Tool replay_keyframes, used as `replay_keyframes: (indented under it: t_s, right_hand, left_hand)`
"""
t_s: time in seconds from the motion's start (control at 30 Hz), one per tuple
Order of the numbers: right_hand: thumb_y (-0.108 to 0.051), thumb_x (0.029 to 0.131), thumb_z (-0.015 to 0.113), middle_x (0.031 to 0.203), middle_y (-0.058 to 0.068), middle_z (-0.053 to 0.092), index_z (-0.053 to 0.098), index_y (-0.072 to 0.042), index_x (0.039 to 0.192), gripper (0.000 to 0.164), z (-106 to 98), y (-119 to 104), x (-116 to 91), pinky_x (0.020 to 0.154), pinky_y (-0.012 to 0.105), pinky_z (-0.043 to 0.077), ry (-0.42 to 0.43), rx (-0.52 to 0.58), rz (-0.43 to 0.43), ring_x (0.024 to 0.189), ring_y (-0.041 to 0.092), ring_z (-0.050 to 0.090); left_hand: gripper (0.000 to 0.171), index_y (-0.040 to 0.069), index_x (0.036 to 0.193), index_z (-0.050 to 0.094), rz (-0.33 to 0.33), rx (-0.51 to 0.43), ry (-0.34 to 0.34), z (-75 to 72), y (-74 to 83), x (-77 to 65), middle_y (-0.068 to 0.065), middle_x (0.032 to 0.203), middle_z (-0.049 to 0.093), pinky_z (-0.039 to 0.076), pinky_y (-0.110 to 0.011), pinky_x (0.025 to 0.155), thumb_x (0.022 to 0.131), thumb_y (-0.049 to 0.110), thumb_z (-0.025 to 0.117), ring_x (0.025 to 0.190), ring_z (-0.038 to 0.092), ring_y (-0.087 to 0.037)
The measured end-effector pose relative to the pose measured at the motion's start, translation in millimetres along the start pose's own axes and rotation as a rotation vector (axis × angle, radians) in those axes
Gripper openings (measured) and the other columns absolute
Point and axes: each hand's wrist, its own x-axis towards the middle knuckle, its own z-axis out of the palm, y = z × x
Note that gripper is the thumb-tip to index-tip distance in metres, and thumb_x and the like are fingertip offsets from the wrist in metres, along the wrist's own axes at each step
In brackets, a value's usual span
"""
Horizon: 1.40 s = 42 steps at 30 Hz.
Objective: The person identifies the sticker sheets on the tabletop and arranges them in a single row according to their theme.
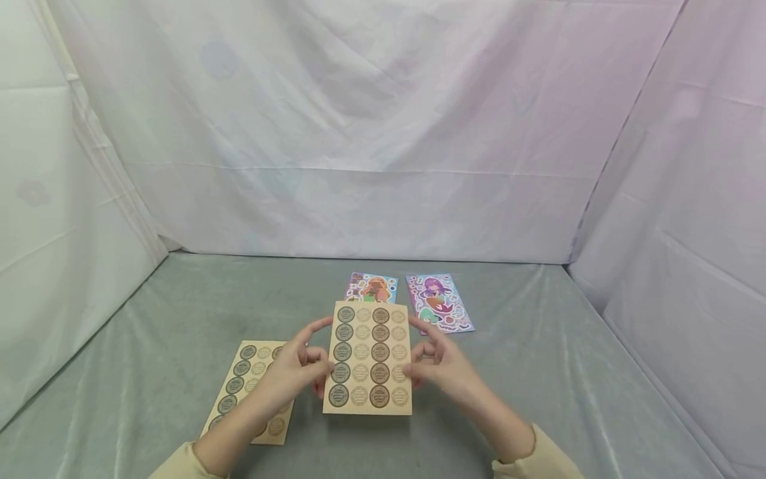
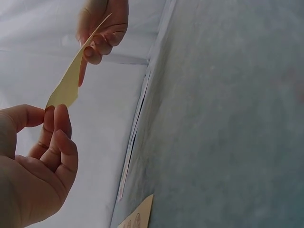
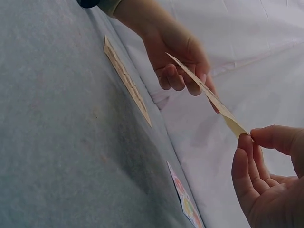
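A tan sticker sheet (image 1: 369,356) printed with rows of round grey, beige and brown stickers is held up above the table, tilted toward the head camera. My left hand (image 1: 299,366) pinches its left edge between thumb and fingers, while my right hand (image 1: 439,362) pinches the right edge. Seen edge-on in the left wrist view, the raised sheet (image 2: 69,83) bends slightly. The right wrist view also has this sheet (image 3: 209,97) between both hands. Beneath my left forearm lies a second tan sticker sheet (image 1: 236,382), partly covered by it.
Two colourful mermaid sticker sheets lie farther back: one with an orange-haired figure (image 1: 383,287), its lower part hidden by the raised sheet, and one with a purple-haired figure (image 1: 439,303). Grey cloth (image 1: 526,386) covers the table. White curtains (image 1: 359,133) enclose the back and sides.
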Motion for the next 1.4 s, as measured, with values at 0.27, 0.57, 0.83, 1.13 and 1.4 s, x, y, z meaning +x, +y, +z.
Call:
replay_keyframes:
  t_s: [0.27, 0.57, 0.83, 1.13, 1.4]
  right_hand:
    - [0.007, 0.076, 0.07, 0.076, 0.009, 0.059, 0.028, -0.003, 0.148, 0.083, 4.0, 5.2, -0.1, 0.058, 0.031, 0.054, 0.019, -0.007, 0.03, 0.06, 0.018, 0.061]
    - [0.008, 0.076, 0.071, 0.076, 0.009, 0.06, 0.027, -0.003, 0.148, 0.085, 8.5, 11.8, 0.4, 0.058, 0.031, 0.054, 0.01, -0.012, 0.032, 0.061, 0.018, 0.062]
    - [0.009, 0.075, 0.07, 0.075, 0.01, 0.06, 0.029, -0.002, 0.147, 0.084, 11.2, 17.7, 1.0, 0.058, 0.032, 0.055, 0.007, -0.031, 0.049, 0.06, 0.019, 0.061]
    - [0.009, 0.074, 0.071, 0.074, 0.009, 0.061, 0.028, 0.001, 0.147, 0.085, 16.6, 23.9, 2.8, 0.056, 0.034, 0.055, 0.004, -0.03, 0.066, 0.059, 0.019, 0.061]
    - [0.008, 0.073, 0.072, 0.075, 0.01, 0.063, 0.027, 0.003, 0.147, 0.086, 22.9, 27.3, 1.9, 0.055, 0.035, 0.056, 0.017, -0.032, 0.071, 0.057, 0.019, 0.061]
  left_hand:
    - [0.076, 0.016, 0.15, 0.024, -0.004, 0.027, -0.036, -6.5, 1.3, -0.3, -0.013, 0.067, 0.059, 0.054, -0.042, 0.055, 0.086, 0.001, 0.062, 0.053, 0.058, -0.026]
    - [0.077, 0.011, 0.15, 0.022, -0.038, 0.073, -0.069, -12.2, 2.8, -0.2, -0.01, 0.065, 0.06, 0.054, -0.039, 0.056, 0.085, 0.001, 0.063, 0.055, 0.06, -0.027]
    - [0.079, 0.006, 0.15, 0.022, -0.065, 0.134, -0.063, -11.9, 4.2, -3.0, -0.011, 0.065, 0.062, 0.053, -0.037, 0.055, 0.083, 0.0, 0.063, 0.054, 0.061, -0.029]
    - [0.079, 0.002, 0.15, 0.021, -0.096, 0.138, -0.052, -12.9, 7.1, -5.7, -0.011, 0.063, 0.06, 0.054, -0.039, 0.053, 0.082, -0.002, 0.062, 0.052, 0.058, -0.026]
    - [0.078, -0.002, 0.148, 0.023, -0.106, 0.197, -0.066, -15.5, 8.4, -7.9, -0.011, 0.06, 0.059, 0.048, -0.035, 0.048, 0.081, -0.002, 0.063, 0.05, 0.058, -0.029]
